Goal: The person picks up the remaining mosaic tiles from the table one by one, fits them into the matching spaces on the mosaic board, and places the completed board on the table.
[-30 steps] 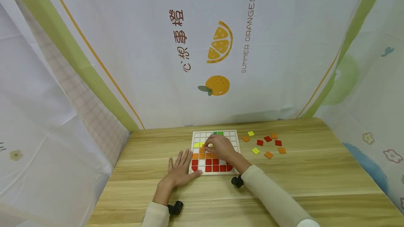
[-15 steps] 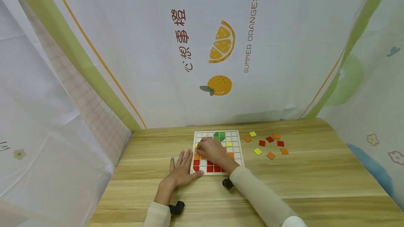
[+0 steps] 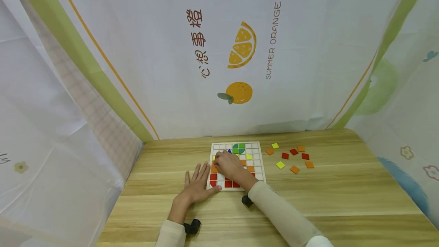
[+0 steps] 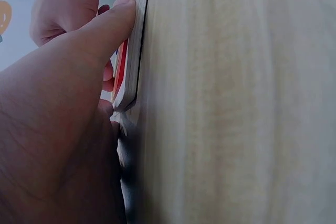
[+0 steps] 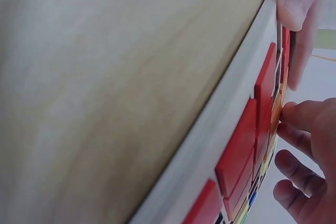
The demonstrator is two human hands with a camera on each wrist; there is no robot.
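Note:
A square white grid board [image 3: 258,163] lies on the table, with red, orange, yellow, blue and green tiles in some cells. My right hand [image 3: 230,164] reaches over its left half and hides part of the grid. In the right wrist view, thumb and forefinger pinch at an orange tile [image 5: 276,113] low against the board. My left hand [image 3: 197,189] lies spread at the board's left side. Its thumb [image 4: 124,4] rests on the near left corner, beside red tiles [image 5: 237,145].
Loose red [image 3: 285,156], orange [image 3: 294,169] and yellow tiles [image 3: 280,165] lie scattered on the wooden table [image 3: 308,205] right of the board. A white curtain [image 3: 164,87] with orange prints hangs behind the table's far edge.
My right hand has shifted left across the board with the orange tile, uncovering green and yellow tiles. It has barely moved over the last half second. My left hand keeps its place.

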